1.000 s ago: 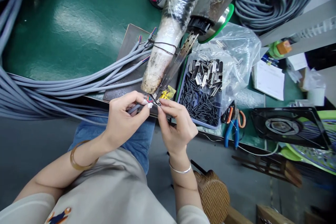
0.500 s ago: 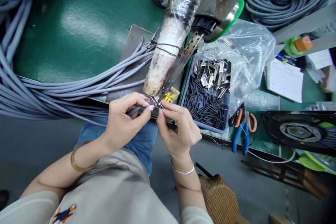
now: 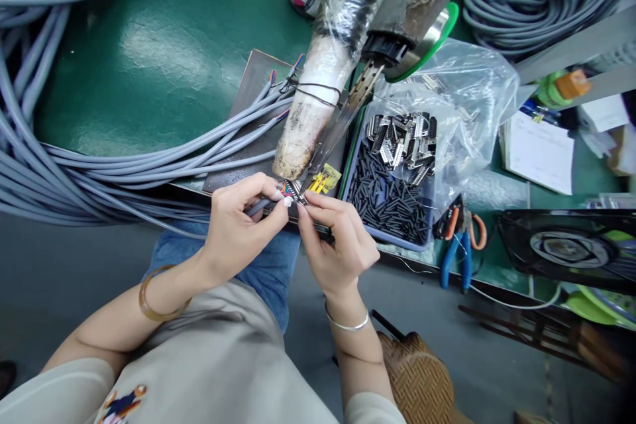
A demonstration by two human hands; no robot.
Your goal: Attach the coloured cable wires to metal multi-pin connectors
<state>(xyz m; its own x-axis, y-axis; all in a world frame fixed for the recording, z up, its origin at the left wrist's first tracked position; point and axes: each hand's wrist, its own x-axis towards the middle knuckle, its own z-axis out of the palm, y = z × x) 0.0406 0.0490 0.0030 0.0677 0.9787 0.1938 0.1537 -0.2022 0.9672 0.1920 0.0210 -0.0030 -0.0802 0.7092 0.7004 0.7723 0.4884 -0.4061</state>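
My left hand (image 3: 238, 225) pinches the end of a grey cable (image 3: 257, 207), whose thin coloured wires (image 3: 285, 189) fan out past the fingertips. My right hand (image 3: 340, 238) has its thumb and fingers closed on a small metal connector (image 3: 299, 193) at those wires. Right above the connector is the tip of a soldering iron (image 3: 348, 112), slanting down from the top. Beside it, a white fume tube (image 3: 311, 106) wrapped in plastic ends just over my left fingertips. Where wires and connector meet is too small to make out.
Grey cables (image 3: 149, 162) lie across the green table (image 3: 163, 33) on the left. A blue tray (image 3: 392, 238) holds connectors and black sleeves under a plastic bag (image 3: 472, 99). Pliers (image 3: 462, 252) lie right of it. A woven stool (image 3: 422, 377) stands below.
Both hands stay at the connector, with only a slight shift of the fingers. The whole view has moved a little.
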